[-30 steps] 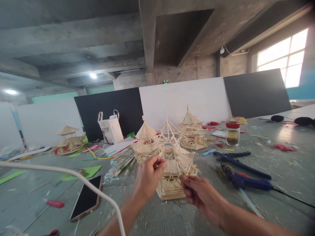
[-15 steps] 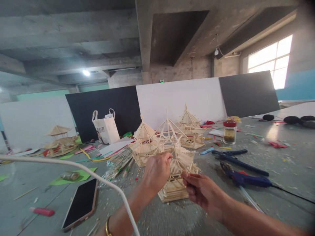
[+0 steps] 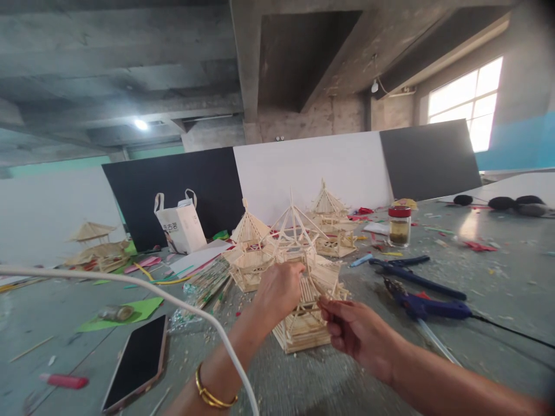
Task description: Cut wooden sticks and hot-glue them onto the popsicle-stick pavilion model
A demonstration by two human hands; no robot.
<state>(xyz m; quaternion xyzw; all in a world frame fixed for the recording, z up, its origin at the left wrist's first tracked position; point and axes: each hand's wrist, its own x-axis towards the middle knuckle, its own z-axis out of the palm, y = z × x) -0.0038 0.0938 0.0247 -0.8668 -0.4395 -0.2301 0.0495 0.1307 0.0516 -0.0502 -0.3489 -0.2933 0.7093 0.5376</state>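
Your left hand pinches the upper tier of the stick pavilion, fingertips closed on a thin stick at the roof edge. Your right hand is closed at the lower right eave, thumb and forefinger meeting on a stick end there; whether the stick is loose or part of the model, you cannot tell. The pavilion stands upright on the grey table, directly between both hands, its open-framed peak rising above your left knuckles.

Just behind the grip stand two more stick pavilions: one with a closed roof to the left, another farther back to the right. A bundle of loose sticks lies left of the grip. A blue glue gun lies right of your right hand, with dark pliers beyond it and a red-lidded jar farther back. A phone lies face up, near left. A white cable crosses in front of your left forearm, which wears a gold bangle.
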